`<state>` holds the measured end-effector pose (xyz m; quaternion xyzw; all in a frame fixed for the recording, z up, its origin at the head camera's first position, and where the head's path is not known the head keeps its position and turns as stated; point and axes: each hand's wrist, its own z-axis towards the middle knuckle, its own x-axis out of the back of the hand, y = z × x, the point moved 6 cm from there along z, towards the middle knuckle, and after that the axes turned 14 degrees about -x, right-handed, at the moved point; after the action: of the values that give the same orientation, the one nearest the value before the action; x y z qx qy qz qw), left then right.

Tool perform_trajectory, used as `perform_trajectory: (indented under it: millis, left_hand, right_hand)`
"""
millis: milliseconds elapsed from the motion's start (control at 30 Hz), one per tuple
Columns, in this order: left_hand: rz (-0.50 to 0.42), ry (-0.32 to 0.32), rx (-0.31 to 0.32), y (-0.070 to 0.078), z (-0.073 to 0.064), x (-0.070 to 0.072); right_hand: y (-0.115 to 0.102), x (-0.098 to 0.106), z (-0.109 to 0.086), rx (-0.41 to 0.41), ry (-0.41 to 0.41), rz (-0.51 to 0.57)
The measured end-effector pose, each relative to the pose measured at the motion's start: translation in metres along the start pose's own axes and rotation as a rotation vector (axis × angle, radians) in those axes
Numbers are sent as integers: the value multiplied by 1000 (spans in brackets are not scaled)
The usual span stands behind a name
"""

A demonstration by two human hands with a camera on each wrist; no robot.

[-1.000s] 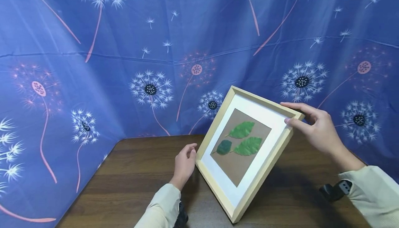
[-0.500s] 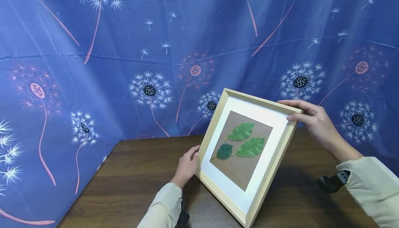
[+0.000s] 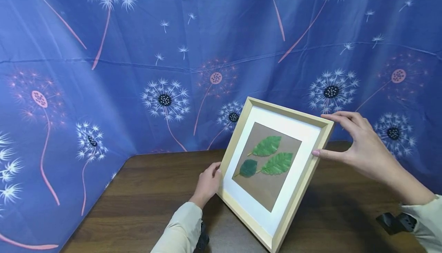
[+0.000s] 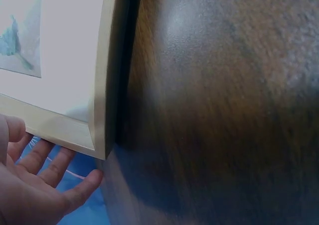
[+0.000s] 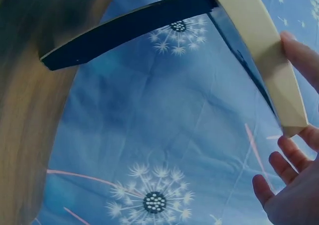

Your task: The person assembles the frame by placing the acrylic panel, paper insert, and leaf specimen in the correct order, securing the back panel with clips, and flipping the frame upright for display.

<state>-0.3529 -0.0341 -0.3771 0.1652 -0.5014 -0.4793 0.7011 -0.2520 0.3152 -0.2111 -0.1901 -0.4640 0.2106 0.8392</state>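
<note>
A light wooden picture frame leans back on the table, turned so one lower corner points toward me. Behind its glass or mat sit two bright green leaves and a darker one on a brown backing with a white border. My left hand holds the frame's left edge, thumb in front and fingers behind. Around the upper right corner my right hand is spread, fingertips touching the top edge and thumb at the side. The right wrist view shows a dark support leg reaching from the frame's back toward the table.
The dark brown wooden table extends left and right of the frame. Close behind it hangs a blue cloth printed with dandelions. Dark wrist devices show at both sleeves.
My left hand has taken hold of the frame's left edge. The frame has turned slightly and come a little nearer. My right hand has loosened and spread, moving rightward at the corner.
</note>
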Motion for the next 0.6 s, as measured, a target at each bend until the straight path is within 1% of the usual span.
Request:
perform_trajectory:
  millis: [67, 233, 300, 400, 600]
  left_hand:
    - [13, -6, -2, 2, -1, 1]
    - [71, -8, -12, 5, -3, 2]
    - [95, -7, -11, 6, -4, 3]
    - [129, -8, -19, 8, -6, 4]
    - [193, -9, -56, 12, -12, 7]
  right_hand:
    - [2, -2, 1, -10, -6, -12]
    - [6, -8, 7, 26, 24, 19]
    - [8, -10, 11, 28, 31, 31]
    - [11, -14, 16, 2, 28, 25]
    - [19, -22, 23, -73, 9, 5]
